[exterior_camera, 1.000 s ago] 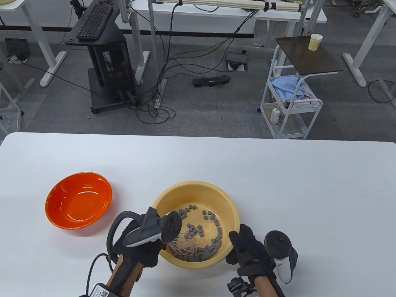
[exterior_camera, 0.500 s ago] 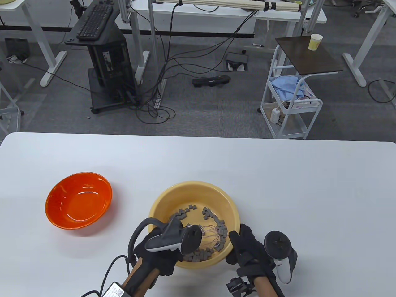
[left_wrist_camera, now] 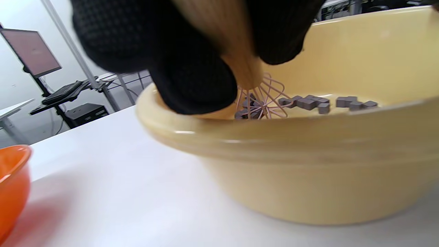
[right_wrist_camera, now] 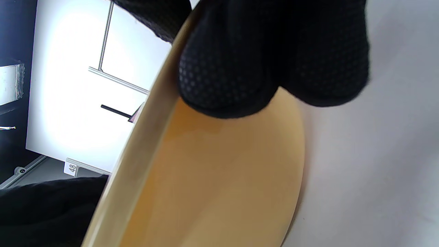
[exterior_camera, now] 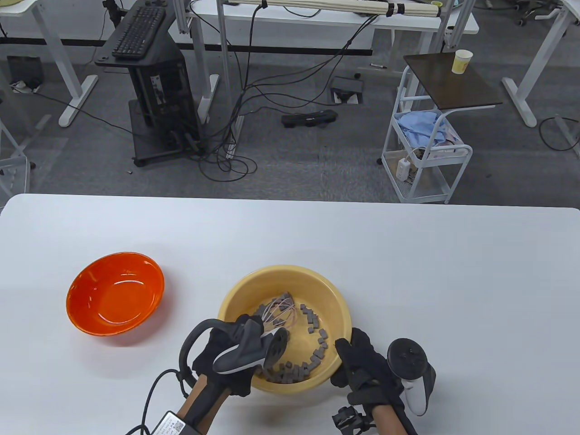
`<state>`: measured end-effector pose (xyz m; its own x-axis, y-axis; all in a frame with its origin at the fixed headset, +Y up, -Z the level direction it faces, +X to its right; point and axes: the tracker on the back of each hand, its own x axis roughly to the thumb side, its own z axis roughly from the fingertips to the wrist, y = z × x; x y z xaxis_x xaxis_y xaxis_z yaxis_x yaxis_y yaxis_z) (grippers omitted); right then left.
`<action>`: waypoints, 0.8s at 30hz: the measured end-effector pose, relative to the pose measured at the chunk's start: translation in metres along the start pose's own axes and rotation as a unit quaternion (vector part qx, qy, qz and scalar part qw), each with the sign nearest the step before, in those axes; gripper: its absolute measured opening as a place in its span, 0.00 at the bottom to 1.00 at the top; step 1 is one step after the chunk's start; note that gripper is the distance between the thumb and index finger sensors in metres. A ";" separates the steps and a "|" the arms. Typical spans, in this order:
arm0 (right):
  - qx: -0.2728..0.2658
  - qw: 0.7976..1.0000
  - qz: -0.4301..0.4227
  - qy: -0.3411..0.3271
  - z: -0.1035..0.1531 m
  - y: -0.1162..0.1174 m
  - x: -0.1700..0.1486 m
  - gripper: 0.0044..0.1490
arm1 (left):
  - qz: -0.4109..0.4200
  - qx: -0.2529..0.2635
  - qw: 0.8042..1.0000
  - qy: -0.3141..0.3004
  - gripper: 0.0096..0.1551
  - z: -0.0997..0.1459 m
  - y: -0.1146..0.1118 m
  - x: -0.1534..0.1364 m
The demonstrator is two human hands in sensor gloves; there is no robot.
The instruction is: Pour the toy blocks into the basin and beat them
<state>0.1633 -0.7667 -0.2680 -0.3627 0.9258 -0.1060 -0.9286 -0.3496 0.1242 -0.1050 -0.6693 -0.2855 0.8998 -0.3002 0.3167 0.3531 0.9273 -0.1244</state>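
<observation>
A yellow basin [exterior_camera: 333, 297] stands on the white table near its front edge, with several small grey toy blocks [exterior_camera: 317, 351] strewn over its bottom. My left hand [exterior_camera: 226, 358] grips the wooden handle of a pink wire whisk [exterior_camera: 281, 311], whose wires reach into the basin's far left part among the blocks [left_wrist_camera: 310, 102]. The whisk [left_wrist_camera: 262, 99] hangs below my curled fingers [left_wrist_camera: 192, 82] in the left wrist view. My right hand [exterior_camera: 362, 362] grips the basin's near right rim, fingers [right_wrist_camera: 240, 75] curled over the basin [right_wrist_camera: 212, 178].
An orange bowl [exterior_camera: 115, 293] with nothing in it sits left of the basin, about a hand's width away; its edge [left_wrist_camera: 12, 185] shows in the left wrist view. The table's far half and right side are bare white surface.
My left hand swept the whisk from the basin's near left across to the right, then up to the far left. Blocks were pushed toward the walls. The right hand kept still.
</observation>
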 end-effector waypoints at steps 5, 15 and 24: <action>0.001 1.000 0.000 0.000 0.000 0.000 0.000 0.41 | 0.019 -0.040 0.999 0.028 0.26 0.004 0.007 -0.021; 0.004 1.000 -0.001 0.001 0.000 -0.001 0.000 0.41 | 0.011 -0.017 0.998 0.059 0.21 0.019 0.026 -0.037; 0.005 1.000 0.001 0.002 0.000 -0.001 0.000 0.41 | 0.020 0.000 0.999 0.033 0.19 0.029 0.037 -0.039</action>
<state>0.1644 -0.7660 -0.2687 -0.3649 0.9246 -0.1092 -0.9271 -0.3500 0.1343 -0.1347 -0.6169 -0.2753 0.9282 -0.2773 0.2482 0.3168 0.9386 -0.1363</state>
